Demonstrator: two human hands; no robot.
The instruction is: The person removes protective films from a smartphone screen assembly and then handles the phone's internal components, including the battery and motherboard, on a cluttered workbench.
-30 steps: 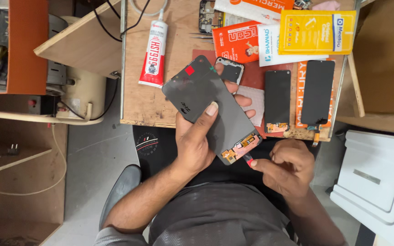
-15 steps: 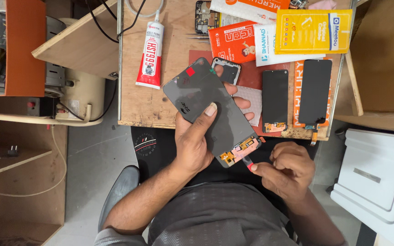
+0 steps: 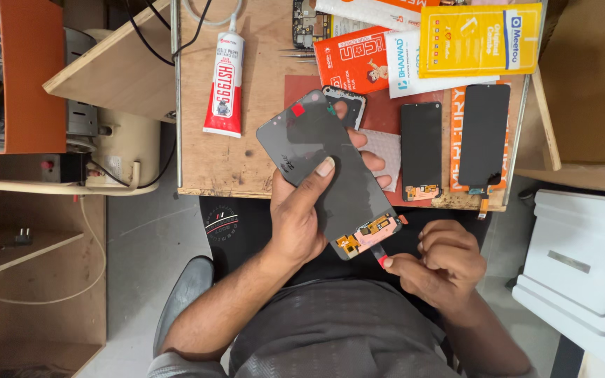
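On the wooden workbench [image 3: 246,161], a glue tube [image 3: 224,77], coloured packets [image 3: 481,38] and two dark screens [image 3: 421,143] are lying. I am gripping the grey display panel [image 3: 323,168] in my left hand [image 3: 299,217], tilted over the bench's near edge, while my right hand [image 3: 435,262] is pinching the red-tipped tab [image 3: 381,260] at its lower end.

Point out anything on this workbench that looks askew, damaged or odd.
Nothing looks damaged or spilled. The left hand holds a phone display panel tilted over the table's front edge, while the right hand pinches a red tab at its flex end. The glue tube lies slightly slanted.
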